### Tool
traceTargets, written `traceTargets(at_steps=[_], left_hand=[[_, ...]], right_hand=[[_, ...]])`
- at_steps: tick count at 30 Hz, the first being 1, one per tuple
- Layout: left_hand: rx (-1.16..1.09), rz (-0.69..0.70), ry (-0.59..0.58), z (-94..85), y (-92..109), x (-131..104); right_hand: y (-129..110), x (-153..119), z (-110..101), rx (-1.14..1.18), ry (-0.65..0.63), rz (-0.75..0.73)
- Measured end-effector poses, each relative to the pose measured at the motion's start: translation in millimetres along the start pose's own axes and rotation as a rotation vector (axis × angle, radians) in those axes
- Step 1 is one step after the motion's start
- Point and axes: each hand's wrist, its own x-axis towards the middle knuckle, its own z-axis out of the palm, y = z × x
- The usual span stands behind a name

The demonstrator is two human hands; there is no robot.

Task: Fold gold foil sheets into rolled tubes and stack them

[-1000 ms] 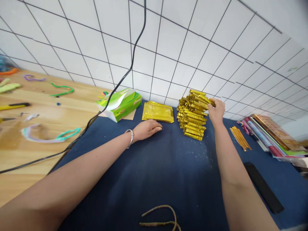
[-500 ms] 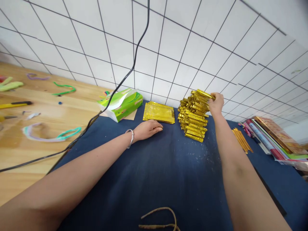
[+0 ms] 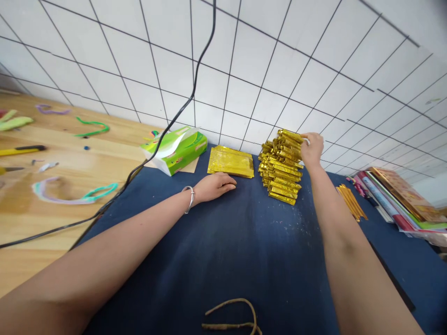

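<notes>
My left hand (image 3: 213,187), with a silver bangle at the wrist, lies palm down on the dark blue cloth (image 3: 223,251). Its fingers stretch out loosely, just in front of a flat stack of gold foil sheets (image 3: 231,162). To the right stands a tall pile of folded gold foil strips (image 3: 282,172), laid across one another in layers. My right hand (image 3: 313,148) is at the pile's upper right, fingertips beside the end of the topmost strip. Its fingers look slightly parted, the strip resting on the pile; some fingers are hidden.
A green tissue box (image 3: 183,151) stands left of the sheets, crossed by a black cable (image 3: 195,83). Brown cord (image 3: 244,304) lies near the front. Thin orange-gold strips (image 3: 352,203) and stacked books (image 3: 401,200) are at right. A yellow cutter (image 3: 21,150) lies on the wooden table (image 3: 70,223).
My right hand has shifted slightly left and its fingers have loosened from the end of the top gold strip, which now lies on the pile. My left hand has stayed put.
</notes>
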Motion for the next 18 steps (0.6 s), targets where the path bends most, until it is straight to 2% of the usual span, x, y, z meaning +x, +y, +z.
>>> traceTargets(at_steps=[2,4,8,10,13,16,18], left_hand=[[-0.035,-0.006,0.016,0.7,-0.5,-0.6],[-0.095,-0.057,0.073,1.5,-2.0,-1.2],[-0.242,-0.257,0.354,-0.3,-7.1,-1.9],[-0.308,-0.32,0.512,-3.7,-9.7,-2.2],[-0.362,-0.368,0.707,-10.0,-12.1,-3.2],[-0.42,-0.413,0.826,-13.9,-12.9,-4.2],[-0.473,-0.437,0.867,-14.5,-12.9,-4.5]], right_hand=[[-24.3,-5.8,-4.4,0.011,0.049,-0.024],[-59.4,-17.7,-3.9,0.059,0.001,-0.094],[-138.8,-55.4,12.6,0.169,-0.355,-0.289],[-168.2,-71.6,25.8,0.201,-0.495,-0.34],[-188.1,-83.3,48.3,0.213,-0.563,-0.313],[-186.0,-86.1,73.0,0.2,-0.575,-0.211],[-180.5,-89.3,88.5,0.177,-0.632,-0.168]])
